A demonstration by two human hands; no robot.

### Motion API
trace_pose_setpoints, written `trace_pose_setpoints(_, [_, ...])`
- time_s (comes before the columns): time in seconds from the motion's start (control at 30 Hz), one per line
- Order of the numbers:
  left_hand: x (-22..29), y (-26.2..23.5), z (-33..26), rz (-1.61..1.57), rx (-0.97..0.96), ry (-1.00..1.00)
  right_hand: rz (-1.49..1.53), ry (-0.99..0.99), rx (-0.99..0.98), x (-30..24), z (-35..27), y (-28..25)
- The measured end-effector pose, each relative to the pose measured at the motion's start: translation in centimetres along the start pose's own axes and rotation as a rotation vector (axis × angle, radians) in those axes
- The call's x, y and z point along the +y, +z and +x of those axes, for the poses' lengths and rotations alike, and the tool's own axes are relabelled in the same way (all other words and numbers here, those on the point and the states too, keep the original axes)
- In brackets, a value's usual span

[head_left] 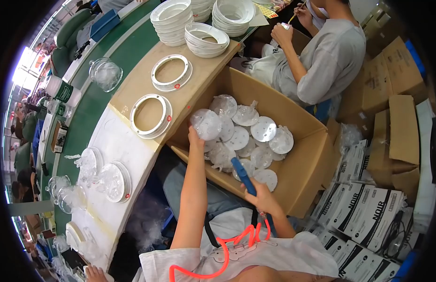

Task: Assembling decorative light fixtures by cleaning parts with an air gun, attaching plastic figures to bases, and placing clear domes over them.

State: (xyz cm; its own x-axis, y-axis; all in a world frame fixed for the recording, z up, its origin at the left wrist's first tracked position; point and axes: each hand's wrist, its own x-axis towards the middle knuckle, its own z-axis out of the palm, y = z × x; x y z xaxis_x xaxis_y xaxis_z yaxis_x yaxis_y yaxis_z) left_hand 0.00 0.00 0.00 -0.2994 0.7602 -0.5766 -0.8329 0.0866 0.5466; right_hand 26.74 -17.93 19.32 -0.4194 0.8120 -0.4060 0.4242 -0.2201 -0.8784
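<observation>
While the left hand (pixel 195 135) pinches a clear round disc (pixel 207 125) by its edge at the cardboard box's (pixel 316 176) left side, head view, the right hand (pixel 263 196) is wrapped round a blue tool (pixel 242 175). Red coiled hose (pixel 223 254) trails below that hand, across the shirt (pixel 283 258). More discs (pixel 237 138) heaped inside. White rings (pixel 154 135) sit on the worktable (pixel 115 134), left of the box.

From the person's head, one wide fisheye camera looks steeply down at near range into the open cardboard box (pixel 306 164)
</observation>
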Motion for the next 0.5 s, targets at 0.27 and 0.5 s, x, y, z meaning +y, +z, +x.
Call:
trace_pose_setpoints(0.27, [-0.6,1.0,-1.0,-0.014,-0.124,-0.014,-0.112,-0.024,-0.021,-0.8,1.6,2.0])
trace_pose_setpoints(0.5, [-0.1,0.0,0.0,-0.020,-0.118,-0.016,-0.058,-0.002,-0.067,-2.3,1.4,1.3])
